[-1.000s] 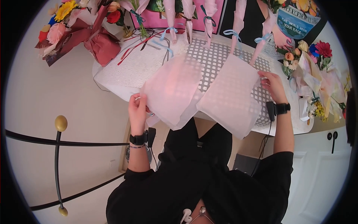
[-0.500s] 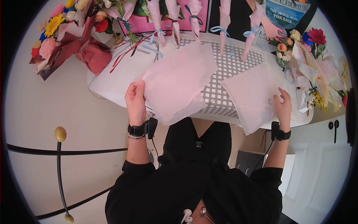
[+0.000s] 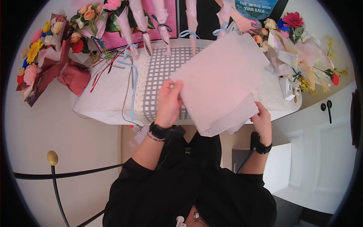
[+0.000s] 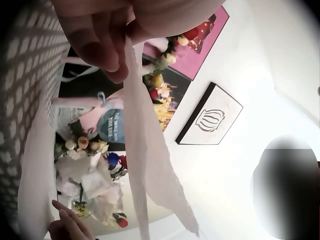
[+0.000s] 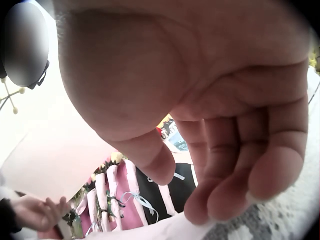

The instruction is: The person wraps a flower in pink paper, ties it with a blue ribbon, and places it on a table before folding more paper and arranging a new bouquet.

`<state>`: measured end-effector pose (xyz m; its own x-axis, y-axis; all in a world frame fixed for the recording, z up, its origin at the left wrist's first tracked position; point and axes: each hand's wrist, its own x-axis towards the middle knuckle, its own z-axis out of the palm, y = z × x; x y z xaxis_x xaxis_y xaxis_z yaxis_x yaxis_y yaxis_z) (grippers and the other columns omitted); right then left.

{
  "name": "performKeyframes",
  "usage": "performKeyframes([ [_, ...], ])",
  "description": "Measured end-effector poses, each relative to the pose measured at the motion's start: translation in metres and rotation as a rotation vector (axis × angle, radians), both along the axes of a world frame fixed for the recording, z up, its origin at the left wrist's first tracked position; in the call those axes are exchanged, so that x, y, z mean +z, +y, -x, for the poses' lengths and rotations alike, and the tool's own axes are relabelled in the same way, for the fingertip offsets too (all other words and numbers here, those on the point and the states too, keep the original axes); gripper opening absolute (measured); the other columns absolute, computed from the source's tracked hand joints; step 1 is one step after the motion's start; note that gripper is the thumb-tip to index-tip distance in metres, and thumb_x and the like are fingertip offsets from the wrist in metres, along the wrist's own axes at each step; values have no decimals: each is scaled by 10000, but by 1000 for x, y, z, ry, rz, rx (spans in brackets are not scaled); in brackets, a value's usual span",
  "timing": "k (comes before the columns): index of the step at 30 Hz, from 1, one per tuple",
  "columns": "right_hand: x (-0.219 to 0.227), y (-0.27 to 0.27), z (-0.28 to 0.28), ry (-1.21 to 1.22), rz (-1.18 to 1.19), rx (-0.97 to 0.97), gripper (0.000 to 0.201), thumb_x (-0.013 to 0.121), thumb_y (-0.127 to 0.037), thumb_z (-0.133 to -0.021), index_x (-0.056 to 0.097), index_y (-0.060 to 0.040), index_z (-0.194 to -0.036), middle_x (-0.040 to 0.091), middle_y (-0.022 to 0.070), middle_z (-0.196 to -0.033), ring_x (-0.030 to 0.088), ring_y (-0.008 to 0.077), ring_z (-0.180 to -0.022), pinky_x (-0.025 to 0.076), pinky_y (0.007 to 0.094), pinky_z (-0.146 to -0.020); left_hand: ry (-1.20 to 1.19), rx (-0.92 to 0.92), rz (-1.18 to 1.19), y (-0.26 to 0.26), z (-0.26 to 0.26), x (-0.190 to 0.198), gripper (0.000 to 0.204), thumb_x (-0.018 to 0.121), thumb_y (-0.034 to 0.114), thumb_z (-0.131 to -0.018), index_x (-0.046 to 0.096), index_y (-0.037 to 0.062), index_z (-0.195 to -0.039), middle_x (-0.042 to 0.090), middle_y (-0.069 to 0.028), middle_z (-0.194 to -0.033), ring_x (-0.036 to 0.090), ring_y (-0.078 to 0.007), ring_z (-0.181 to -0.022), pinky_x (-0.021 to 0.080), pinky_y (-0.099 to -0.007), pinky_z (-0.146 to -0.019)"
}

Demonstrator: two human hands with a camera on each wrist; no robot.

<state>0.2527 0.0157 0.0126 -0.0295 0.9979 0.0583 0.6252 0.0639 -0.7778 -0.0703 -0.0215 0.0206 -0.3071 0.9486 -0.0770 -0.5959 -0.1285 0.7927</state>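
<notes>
A pale pink sheet of wrapping paper [image 3: 223, 75] slants above the table in the head view. My left hand [image 3: 169, 102] pinches its left edge between thumb and fingers; the left wrist view shows the sheet hanging from that pinch. A second pale sheet [image 3: 242, 115] lies beneath it, mostly hidden. My right hand [image 3: 262, 122] is at the lower right corner of this second sheet. In the right wrist view, the right thumb stands apart from the loosely bent fingers [image 5: 227, 205], whose tips are right at a pale paper edge.
Several pink-wrapped stems [image 3: 162, 28] tied with ribbons stand along the back of the white table [image 3: 102, 94]. A grey-and-white checked mat [image 3: 157, 72] lies under the sheets. A red-wrapped bouquet [image 3: 60, 72] is at left, a pale-wrapped bouquet [image 3: 306, 56] at right. Loose ribbons trail on the left.
My left hand has carried the larger sheet to the right, over the smaller one, which was apart from it half a second ago. The head view has turned rightward.
</notes>
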Motion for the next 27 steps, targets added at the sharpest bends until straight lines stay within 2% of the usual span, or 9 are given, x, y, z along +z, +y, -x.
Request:
performKeyframes([
  [6,-9,-26,-9,359,216,-143,317,543,-342,-1006,544,-50,-1130,674,111,-887,671,171,-753,564,304,-610,92,-81,74,33,-49,-21,228,560,207,-1003,465,33,-1117,603,-51,-792,540,-89,-563,420,-224,-412],
  [10,-18,-34,1,577,272,-4,322,536,-359,-1018,532,-41,-1066,658,98,-1015,675,185,-874,589,320,-649,127,-126,106,37,-59,-21,310,562,208,-999,398,41,-1202,644,-89,-959,623,-130,-714,469,-256,-506],
  [14,-27,-35,15,815,219,-32,250,563,-320,-1011,554,-71,-1030,630,31,-973,657,137,-858,583,282,-639,145,-153,90,32,-61,-23,362,565,188,-993,360,40,-1253,642,-100,-1019,638,-150,-825,520,-279,-617],
  [17,-30,-26,18,777,153,-130,233,584,-325,-1004,597,-93,-986,626,-18,-871,604,69,-759,509,227,-553,271,-52,-98,25,-55,-40,316,582,179,-985,419,43,-1220,635,-79,-1007,622,-137,-878,522,-282,-713],
  [18,-30,-25,19,737,117,-182,233,599,-336,-996,608,-104,-979,616,-31,-836,599,61,-748,476,213,-539,485,-69,-122,15,-51,-43,273,591,181,-981,456,45,-1176,631,-64,-997,616,-127,-872,515,-273,-720],
  [19,-31,-21,18,761,125,-183,271,559,-364,-1017,598,-96,-1020,631,-12,-892,626,84,-772,526,234,-568,699,-94,-139,5,-47,-45,231,600,183,-978,494,47,-1132,626,-49,-987,611,-116,-867,507,-265,-727],
  [22,-41,-7,17,754,57,-169,286,654,-183,-959,411,-158,-810,473,-63,-754,463,47,-631,371,221,-500,758,-132,-79,-25,-42,-47,217,618,218,-979,541,49,-1090,614,-30,-953,600,-102,-850,500,-262,-709],
  [24,-47,-10,29,792,30,-134,304,661,-123,-937,388,-159,-808,442,-63,-756,423,41,-630,340,220,-507,556,-627,222,-38,-40,-51,330,606,292,-994,525,36,-1186,624,-44,-1021,612,-106,-886,511,-262,-734],
  [27,-41,-33,63,842,-40,-25,349,676,-42,-907,357,-152,-814,387,-66,-760,372,32,-643,315,212,-528,211,-717,278,-54,-37,-67,462,567,337,-1016,470,12,-1329,618,-82,-1175,634,-141,-991,531,-291,-825],
])
